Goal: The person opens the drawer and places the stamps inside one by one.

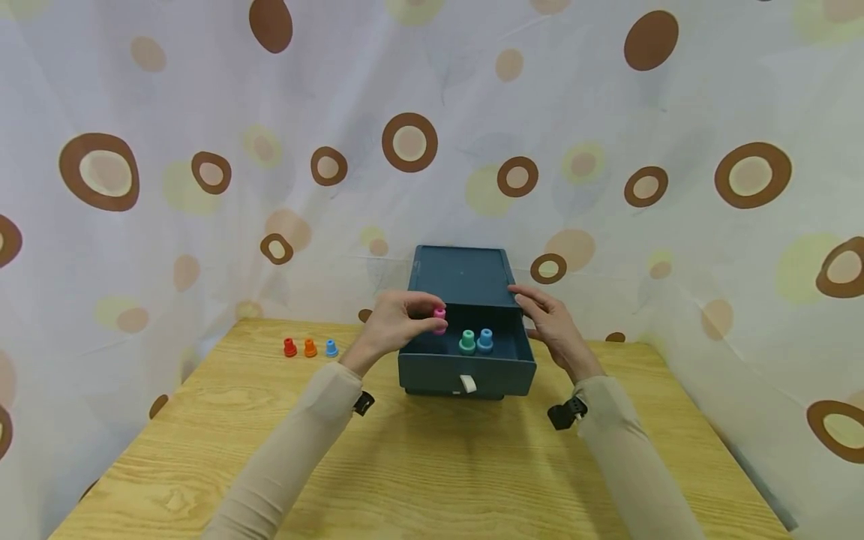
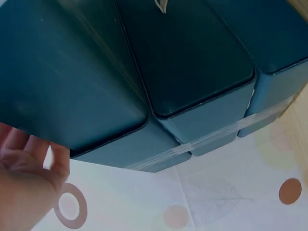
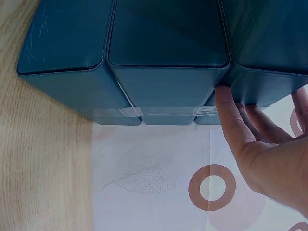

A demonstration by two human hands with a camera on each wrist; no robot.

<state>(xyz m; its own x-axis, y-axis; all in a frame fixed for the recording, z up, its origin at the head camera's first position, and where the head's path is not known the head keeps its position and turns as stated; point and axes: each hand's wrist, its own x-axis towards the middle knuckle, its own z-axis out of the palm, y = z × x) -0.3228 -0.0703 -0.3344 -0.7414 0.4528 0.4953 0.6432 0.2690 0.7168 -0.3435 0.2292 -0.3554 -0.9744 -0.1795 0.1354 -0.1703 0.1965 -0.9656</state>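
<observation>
Two tan sleeves (image 1: pixel 290 454) are nearest. The left hand (image 1: pixel 394 322) pinches the pink peg (image 1: pixel 439 321), which sits at its right, between thumb and fingers, by the drawer's (image 1: pixel 432 373) left side. A green peg (image 1: pixel 467 343) and blue peg (image 1: pixel 485 341) stand just right. The right hand (image 1: pixel 560 336), fingers out, touches the box's (image 1: pixel 462 276) right side.
</observation>
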